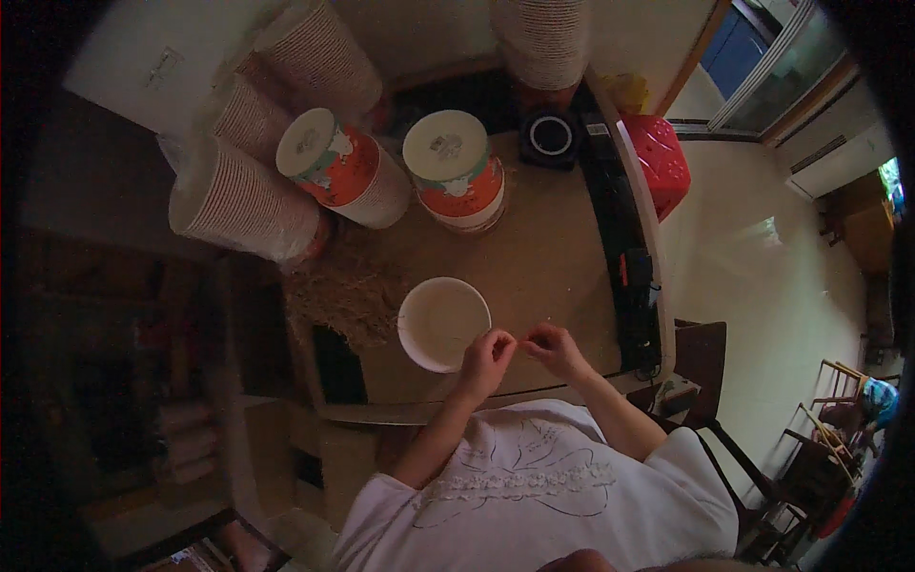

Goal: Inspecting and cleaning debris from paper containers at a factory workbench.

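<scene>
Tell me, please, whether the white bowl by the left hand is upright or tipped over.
Upright: the white bowl stands with its round open mouth facing up toward the camera, showing its pale inside.

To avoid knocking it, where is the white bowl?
In the head view, the white bowl is just left of centre, between brown fibres and the left hand.

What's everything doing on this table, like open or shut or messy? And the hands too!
White bowl: open side up; contents too dim to tell
Left hand: fingers pinched together
Right hand: fingers curled, pinching
Left orange-and-white tub: top covered
Right orange-and-white tub: top covered
Brown stringy heap: loose, tangled
Left-edge white cup stack: nested, wrapped in clear plastic
</scene>
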Demonstrator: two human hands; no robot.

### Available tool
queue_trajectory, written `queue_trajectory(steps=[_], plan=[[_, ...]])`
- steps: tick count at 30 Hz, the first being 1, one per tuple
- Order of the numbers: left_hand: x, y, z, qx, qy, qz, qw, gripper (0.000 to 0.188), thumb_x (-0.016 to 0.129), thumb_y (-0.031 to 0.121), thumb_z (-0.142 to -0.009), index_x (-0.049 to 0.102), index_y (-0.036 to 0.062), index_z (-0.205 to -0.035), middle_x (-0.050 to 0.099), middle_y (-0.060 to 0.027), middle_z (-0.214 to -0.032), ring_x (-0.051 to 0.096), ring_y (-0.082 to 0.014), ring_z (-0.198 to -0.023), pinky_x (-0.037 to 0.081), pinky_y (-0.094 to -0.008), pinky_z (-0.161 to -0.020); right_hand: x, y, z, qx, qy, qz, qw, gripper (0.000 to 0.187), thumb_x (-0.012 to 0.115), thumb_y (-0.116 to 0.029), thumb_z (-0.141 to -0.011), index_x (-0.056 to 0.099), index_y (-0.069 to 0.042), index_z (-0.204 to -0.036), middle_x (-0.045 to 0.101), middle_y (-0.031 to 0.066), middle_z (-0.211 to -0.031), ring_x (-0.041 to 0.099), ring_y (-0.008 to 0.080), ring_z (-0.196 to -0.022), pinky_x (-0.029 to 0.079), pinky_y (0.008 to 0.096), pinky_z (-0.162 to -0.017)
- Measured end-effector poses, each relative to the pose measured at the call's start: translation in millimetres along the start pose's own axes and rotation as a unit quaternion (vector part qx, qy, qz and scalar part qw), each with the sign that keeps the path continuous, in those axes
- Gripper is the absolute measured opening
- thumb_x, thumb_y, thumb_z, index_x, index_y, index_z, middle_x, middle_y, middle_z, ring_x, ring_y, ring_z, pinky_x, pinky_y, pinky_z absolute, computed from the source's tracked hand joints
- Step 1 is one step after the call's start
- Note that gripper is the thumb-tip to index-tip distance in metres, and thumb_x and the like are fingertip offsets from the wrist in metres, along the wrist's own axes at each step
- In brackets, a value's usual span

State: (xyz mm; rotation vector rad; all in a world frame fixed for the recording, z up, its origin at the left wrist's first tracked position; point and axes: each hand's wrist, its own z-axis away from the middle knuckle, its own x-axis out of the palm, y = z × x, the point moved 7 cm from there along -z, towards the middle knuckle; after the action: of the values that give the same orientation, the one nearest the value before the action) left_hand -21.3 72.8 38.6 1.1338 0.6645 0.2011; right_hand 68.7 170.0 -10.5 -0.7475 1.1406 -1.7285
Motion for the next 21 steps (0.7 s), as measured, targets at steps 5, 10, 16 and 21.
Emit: queue_trajectory(steps=[5, 10, 16, 21], plan=[[-34, 30, 11, 0.143, 0.198, -0.244, 0.939, 0.026, 0.060, 0.005, -0.070, 0.050, 0.0033, -0.093, 0.055, -0.0115, -0.092, 0.054, -0.0273, -0.082, 0.043, -0.0385, -0.070, 12, -6, -9, -0.025, -0.002, -0.022, 0.999, 0.013, 0.058, -0.016, -0.080, 0.057, -0.003, -0.079, 0.053, -0.0014, -0.070, 0.048, 0.0051, -0.064, 0.041, 0.0203, -0.057], [-40, -14, 9, 0.032, 0.141, -0.162, 0.976, 0.024, 0.060, 0.006, -0.073, 0.054, 0.0019, -0.095, 0.059, -0.0119, -0.081, 0.058, -0.0205, -0.072, 0.046, -0.0321, -0.064, 32, 36, -37, -0.027, -0.018, 0.002, 0.999, 0.011, 0.057, -0.013, -0.081, 0.056, -0.002, -0.081, 0.053, -0.0011, -0.070, 0.049, 0.0066, -0.067, 0.042, 0.0213, -0.059], [-72, 0, 10, 0.009, 0.169, -0.051, 0.984, 0.017, 0.054, 0.000, -0.075, 0.057, 0.0010, -0.092, 0.060, -0.0086, -0.071, 0.058, -0.0144, -0.065, 0.046, -0.0272, -0.059, 52, -37, -39, -0.142, 0.016, -0.068, 0.987, 0.012, 0.060, -0.011, -0.078, 0.056, -0.002, -0.085, 0.055, 0.0023, -0.080, 0.053, 0.0109, -0.076, 0.046, 0.0245, -0.068], [-72, -9, 9, -0.006, 0.158, 0.006, 0.987, 0.019, 0.052, -0.001, -0.077, 0.057, 0.0007, -0.094, 0.060, -0.0066, -0.070, 0.057, -0.0105, -0.065, 0.045, -0.0252, -0.058, 51, -50, -37, -0.098, 0.018, -0.045, 0.994, 0.012, 0.061, -0.010, -0.076, 0.057, -0.002, -0.083, 0.055, 0.0046, -0.081, 0.054, 0.0122, -0.078, 0.046, 0.0258, -0.068]])
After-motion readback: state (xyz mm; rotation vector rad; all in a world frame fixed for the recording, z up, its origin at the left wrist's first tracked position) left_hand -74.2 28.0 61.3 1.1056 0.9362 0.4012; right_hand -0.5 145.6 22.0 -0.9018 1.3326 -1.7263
